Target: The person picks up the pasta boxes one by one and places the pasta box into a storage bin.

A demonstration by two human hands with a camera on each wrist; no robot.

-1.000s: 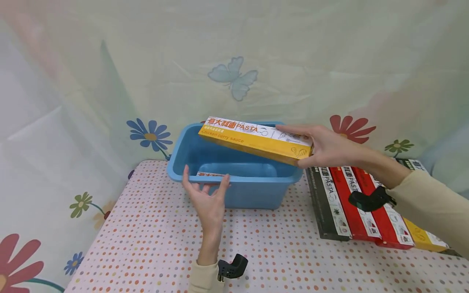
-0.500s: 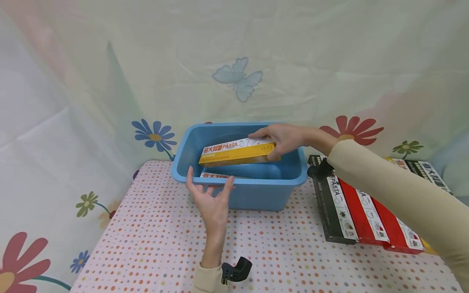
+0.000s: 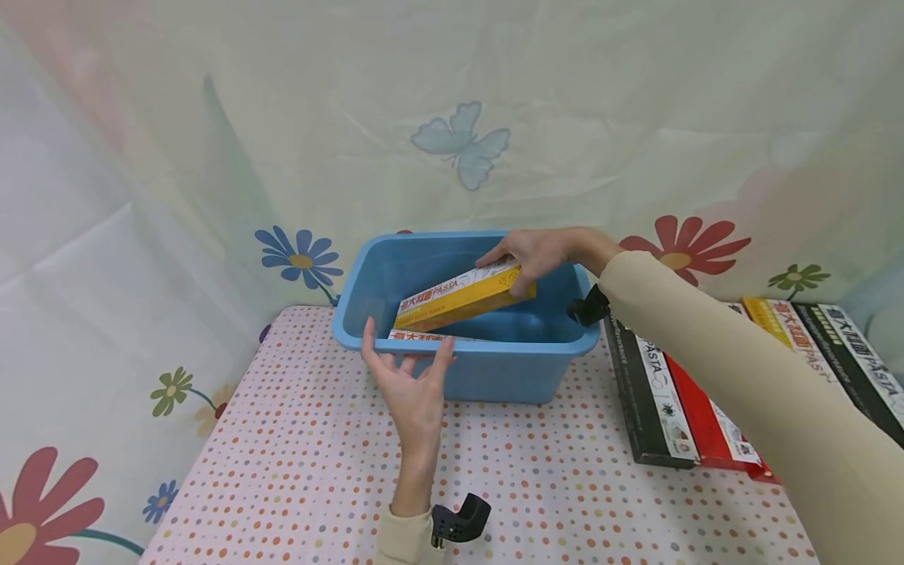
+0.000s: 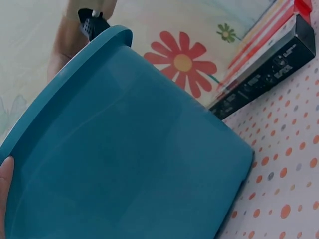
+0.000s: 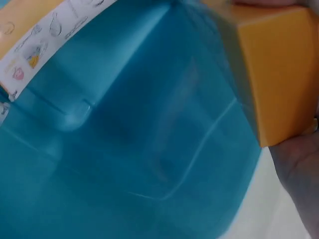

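Note:
My right hand (image 3: 537,253) grips a yellow-and-white pasta box (image 3: 462,298) near its right end, inside a blue plastic tub (image 3: 494,373). The box slants, its left end lower than the held end. In the right wrist view the yellow end face of the pasta box (image 5: 281,74) shows beside the palm. A second pasta box (image 3: 417,336) lies in the tub along the front wall, mostly hidden by the rim. At the tub's front left, my left hand (image 3: 410,392) holds the rim; a fingertip (image 4: 6,169) touches it in the left wrist view.
To the right of the tub lies a row of pasta boxes: a black box (image 3: 646,400), a red box (image 3: 695,408), a yellow box (image 3: 777,322) and another black box (image 3: 847,353). My right sleeve (image 3: 713,345) covers part of them. A dotted cloth (image 3: 304,439) covers the table.
My right hand has moved left and lowered the yellow pasta box from above the rim into the tub, where its slant has grown steeper. The left hand keeps its place on the rim.

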